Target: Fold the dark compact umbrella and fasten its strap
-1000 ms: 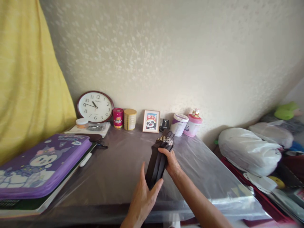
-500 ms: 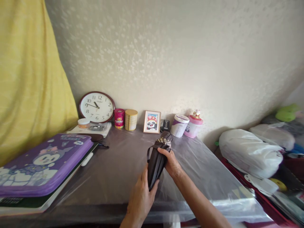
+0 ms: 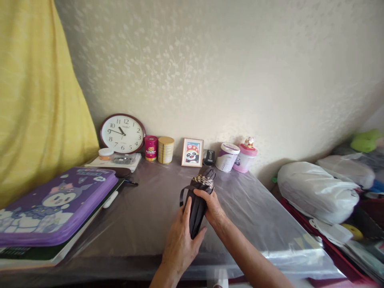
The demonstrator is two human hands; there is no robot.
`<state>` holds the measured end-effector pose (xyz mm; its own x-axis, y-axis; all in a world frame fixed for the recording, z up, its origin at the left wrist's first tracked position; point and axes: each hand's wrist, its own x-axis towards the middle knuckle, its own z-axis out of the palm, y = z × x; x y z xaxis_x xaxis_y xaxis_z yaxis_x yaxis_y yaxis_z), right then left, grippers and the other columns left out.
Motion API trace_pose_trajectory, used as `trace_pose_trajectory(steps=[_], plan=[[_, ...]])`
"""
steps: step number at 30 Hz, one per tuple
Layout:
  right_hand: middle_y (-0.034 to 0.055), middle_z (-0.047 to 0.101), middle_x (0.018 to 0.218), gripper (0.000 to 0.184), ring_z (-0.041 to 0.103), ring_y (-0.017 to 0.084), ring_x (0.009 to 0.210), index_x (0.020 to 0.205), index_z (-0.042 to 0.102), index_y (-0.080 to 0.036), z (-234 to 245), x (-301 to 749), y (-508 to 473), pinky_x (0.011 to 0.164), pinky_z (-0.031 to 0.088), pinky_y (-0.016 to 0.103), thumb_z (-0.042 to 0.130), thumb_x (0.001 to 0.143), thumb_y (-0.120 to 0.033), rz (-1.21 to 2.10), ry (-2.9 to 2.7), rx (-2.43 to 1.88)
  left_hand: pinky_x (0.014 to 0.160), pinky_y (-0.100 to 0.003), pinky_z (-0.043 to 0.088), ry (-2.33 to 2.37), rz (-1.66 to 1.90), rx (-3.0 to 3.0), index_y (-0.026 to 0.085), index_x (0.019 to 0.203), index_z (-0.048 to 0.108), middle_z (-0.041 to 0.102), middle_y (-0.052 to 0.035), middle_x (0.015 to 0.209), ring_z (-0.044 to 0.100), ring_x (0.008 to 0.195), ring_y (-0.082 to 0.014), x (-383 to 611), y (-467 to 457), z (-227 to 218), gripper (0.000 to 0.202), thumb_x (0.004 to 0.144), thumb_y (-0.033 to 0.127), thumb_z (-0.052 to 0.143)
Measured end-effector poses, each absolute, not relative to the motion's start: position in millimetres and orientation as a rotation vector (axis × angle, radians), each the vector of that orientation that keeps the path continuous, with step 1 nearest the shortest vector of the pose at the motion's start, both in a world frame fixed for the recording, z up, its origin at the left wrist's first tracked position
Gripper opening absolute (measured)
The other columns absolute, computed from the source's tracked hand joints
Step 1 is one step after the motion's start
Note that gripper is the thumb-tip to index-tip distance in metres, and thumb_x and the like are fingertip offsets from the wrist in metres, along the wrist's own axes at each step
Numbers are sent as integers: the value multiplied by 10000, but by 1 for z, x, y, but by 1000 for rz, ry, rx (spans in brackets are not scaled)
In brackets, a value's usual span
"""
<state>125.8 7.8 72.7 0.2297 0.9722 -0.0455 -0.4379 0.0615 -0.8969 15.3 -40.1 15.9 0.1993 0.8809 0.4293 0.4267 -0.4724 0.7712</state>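
The umbrella (image 3: 197,218) is between the 2 hands at lower centre, over the table (image 3: 144,216), its long axis running up the frame and slightly right. The right hand (image 3: 213,206) clasps its upper part, just below the cord (image 3: 204,181); the left hand (image 3: 181,244) spreads around the lower end, how firmly I cannot tell. The strap (image 3: 181,196) loops out left, near the left fingertips.

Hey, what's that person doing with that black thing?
A person is holding what looks like a folded black umbrella over the table. The right hand grips it just below its patterned band, and the left hand is cupped at its near end. A black strap loops out.
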Motion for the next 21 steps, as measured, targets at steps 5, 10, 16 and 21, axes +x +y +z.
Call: trace_pose_trajectory(steps=[5,10,16,21], plan=[[5,669,758,354,609,156,667,857,595,-172,77,120,3,687,493,291,739,533,-179,1251,-751,-934,1006,-418,334,1078,1250,1773,222,1408,116,334,-111,1406,369,1254,-252,12,-36,15,728,798,320,501],[1,660,745,368,604,157,655,860,592,-174,79,118,0,686,489,305,757,532,-201,1278,-777,-958,1024,-388,323,929,1235,1509,232,1373,254,420,-79,1358,398,1236,-234,9,-34,25,676,769,318,547],[-4,646,746,396,591,149,652,887,586,-175,84,118,-4,704,480,307,772,542,-229,1292,-839,-997,1019,-362,326,775,1213,1341,216,1294,400,504,-51,1279,434,1201,-229,10,-39,38,575,746,285,561],[9,656,828,424,605,175,756,959,579,-193,88,126,-7,790,452,336,764,584,-266,1373,-954,-938,828,-317,471,795,1179,1188,208,1147,540,661,-44,963,605,934,-218,7,-47,49,468,701,328,615]])
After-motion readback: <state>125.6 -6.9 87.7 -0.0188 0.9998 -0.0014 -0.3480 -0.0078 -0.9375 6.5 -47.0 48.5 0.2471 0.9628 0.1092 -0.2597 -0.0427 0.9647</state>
